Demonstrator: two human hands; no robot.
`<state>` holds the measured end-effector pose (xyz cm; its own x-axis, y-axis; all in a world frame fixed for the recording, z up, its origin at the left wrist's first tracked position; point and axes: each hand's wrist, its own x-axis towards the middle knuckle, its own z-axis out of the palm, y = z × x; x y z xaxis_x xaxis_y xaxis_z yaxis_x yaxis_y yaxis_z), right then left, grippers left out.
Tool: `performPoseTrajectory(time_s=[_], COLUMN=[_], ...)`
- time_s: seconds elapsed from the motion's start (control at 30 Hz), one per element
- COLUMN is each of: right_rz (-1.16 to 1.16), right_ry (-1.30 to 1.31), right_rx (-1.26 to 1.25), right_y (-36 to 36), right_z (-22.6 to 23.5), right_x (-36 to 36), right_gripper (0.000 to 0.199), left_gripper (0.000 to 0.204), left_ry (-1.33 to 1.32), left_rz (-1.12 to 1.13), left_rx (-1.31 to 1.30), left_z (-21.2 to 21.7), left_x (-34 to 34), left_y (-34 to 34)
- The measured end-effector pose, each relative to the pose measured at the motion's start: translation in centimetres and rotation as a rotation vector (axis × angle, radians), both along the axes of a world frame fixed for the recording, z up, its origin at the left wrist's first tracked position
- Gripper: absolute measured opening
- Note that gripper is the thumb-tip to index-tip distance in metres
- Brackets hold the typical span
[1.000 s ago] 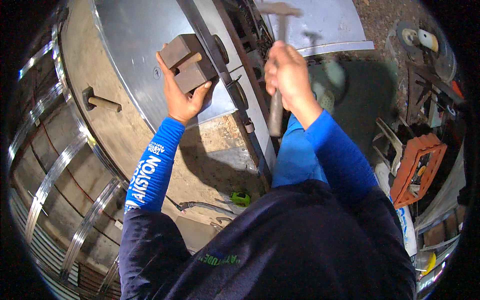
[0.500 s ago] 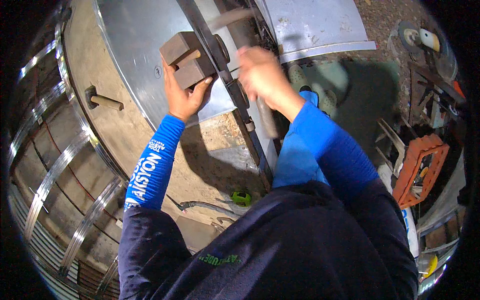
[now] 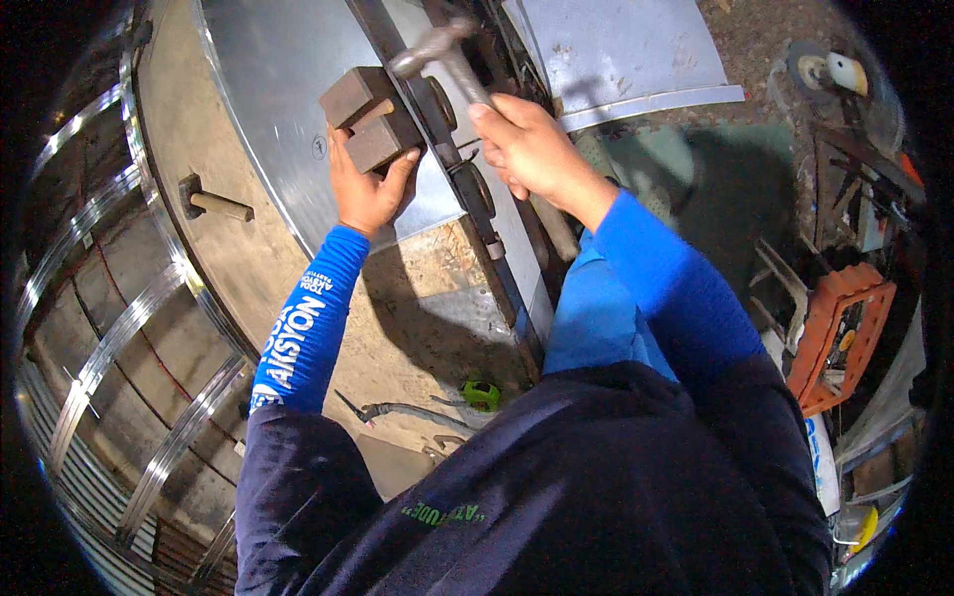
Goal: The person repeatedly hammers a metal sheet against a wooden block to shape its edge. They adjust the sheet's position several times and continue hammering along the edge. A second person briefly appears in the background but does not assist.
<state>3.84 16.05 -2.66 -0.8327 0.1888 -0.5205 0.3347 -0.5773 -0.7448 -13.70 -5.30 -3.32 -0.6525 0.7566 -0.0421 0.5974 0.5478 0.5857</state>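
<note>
My left hand (image 3: 368, 194) grips a brown two-part block (image 3: 386, 142) with a short wooden handle lying in the gap between its halves. The block rests on a shiny metal sheet (image 3: 268, 60), against a long dark metal bar (image 3: 462, 164) that runs along the sheet's right side. My right hand (image 3: 542, 154) is closed around the handle of a hammer (image 3: 459, 72). The hammer's head is raised near the bar, above and to the right of the block, apart from it. Part of the hammer's handle is hidden by my fingers.
A wooden-handled tool (image 3: 221, 205) lies on the worktop at left. Near my body are a green tape measure (image 3: 481, 395) and a black cable (image 3: 397, 409). A grey-white sheet (image 3: 636, 50) lies at the far right. An orange crate-like frame (image 3: 830, 372) and an angle grinder (image 3: 820, 72) are at right.
The hammer, blurred by motion before, now shows clearly, its head farther left over the bar. My right hand has shifted slightly right. My left hand and the block have barely moved.
</note>
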Motion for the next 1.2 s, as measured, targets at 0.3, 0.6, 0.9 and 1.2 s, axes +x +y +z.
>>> performPoseTrajectory(time_s=[0.3,0.6,0.9,1.2], right_rz=[-0.163,-0.263,-0.292,-0.294], right_ry=[-0.323,-0.47,-0.49,-0.5], right_rx=[-0.122,-0.141,-0.173,-0.168], right_y=[-0.3,-2.0,-2.4,-2.2], right_z=[-1.3,-1.6,-2.8,-3.3], right_x=[15.2,23.6,23.6,23.1], right_gripper=[0.032,0.033,0.035,0.034], left_gripper=[0.117,0.083,0.132,0.128], left_ry=[0.345,0.157,0.043,0.098], left_rz=[-0.105,0.011,-0.054,0.025], left_rx=[-0.163,-0.073,-0.029,0.002], left_z=[-0.9,0.2,3.0,1.6], left_x=[-0.4,7.5,8.7,4.4], left_y=[-0.5,-3.1,-3.4,-2.2])
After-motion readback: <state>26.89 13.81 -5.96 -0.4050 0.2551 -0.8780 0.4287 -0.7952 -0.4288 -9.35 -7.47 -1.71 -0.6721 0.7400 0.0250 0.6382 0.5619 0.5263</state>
